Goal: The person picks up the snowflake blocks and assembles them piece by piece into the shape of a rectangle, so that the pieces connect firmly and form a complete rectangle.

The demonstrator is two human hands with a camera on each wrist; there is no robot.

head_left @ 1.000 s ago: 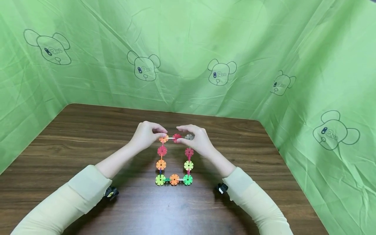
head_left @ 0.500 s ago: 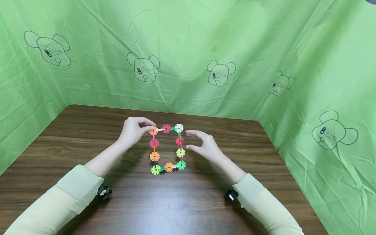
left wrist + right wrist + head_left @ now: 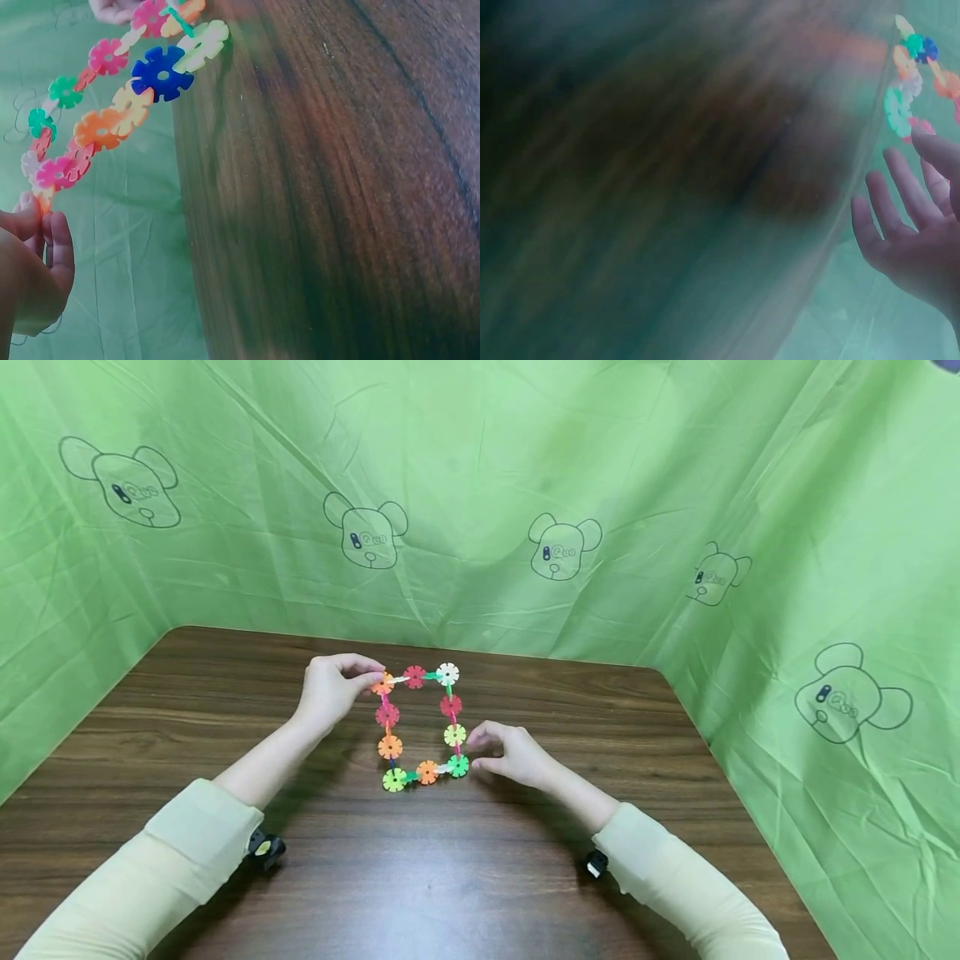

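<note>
A rectangular ring of linked plastic snowflake discs [image 3: 427, 772] is held up over the table in the head view, with flat discs joined by edge-on ones. At its upper left corner, my left hand [image 3: 330, 689] pinches the orange disc between thumb and fingers. In the left wrist view the left hand [image 3: 37, 262] grips one end, and the ring slants up away from it. My right hand [image 3: 517, 756] is just to the right of the ring's lower right side, thumb and fingers spread apart. Its fingers [image 3: 907, 187] look relaxed in the right wrist view and hold nothing.
The brown wooden table [image 3: 480, 877] lies beneath both arms. Green cloth [image 3: 465, 468] with printed mouse heads hangs along the back and sides. A small black camera [image 3: 266, 849] sits at the left wrist, and another black camera [image 3: 596, 863] at the right.
The left hand has carried the ring of snowflake discs to the left and up in the head view. The right hand has let go of the upper right corner and moved down beside the lower right.
</note>
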